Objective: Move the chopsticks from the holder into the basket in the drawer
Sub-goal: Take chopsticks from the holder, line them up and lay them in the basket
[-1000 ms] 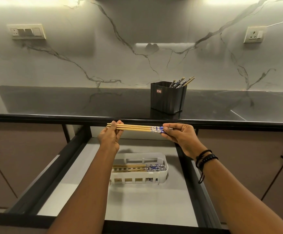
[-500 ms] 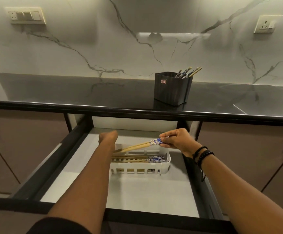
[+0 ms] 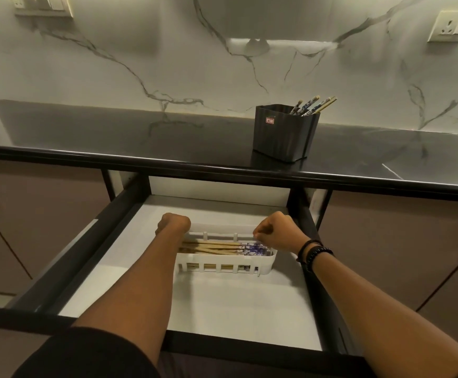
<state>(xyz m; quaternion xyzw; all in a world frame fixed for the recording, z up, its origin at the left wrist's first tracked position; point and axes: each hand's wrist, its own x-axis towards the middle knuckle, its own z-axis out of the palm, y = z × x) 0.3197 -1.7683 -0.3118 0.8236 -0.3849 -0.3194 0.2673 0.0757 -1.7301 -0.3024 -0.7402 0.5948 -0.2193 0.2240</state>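
Note:
A white slotted basket sits in the open drawer and holds several wooden chopsticks lying flat, blue-patterned ends to the right. My left hand is curled over the basket's left end; its fingers and the chopstick tips there are hidden. My right hand is curled over the right end, fingertips pinched at the blue ends. The black holder stands on the dark counter with several chopsticks sticking out to the upper right.
The drawer has tall black side rails and a white floor. The counter's front edge overhangs the drawer's back. Brown cabinet fronts flank the drawer. The marble wall carries a switch plate and a socket.
Both hands lowered the bundle of chopsticks from in front of the counter edge into the basket. It was tilted half a second ago; now it lies flat on the others.

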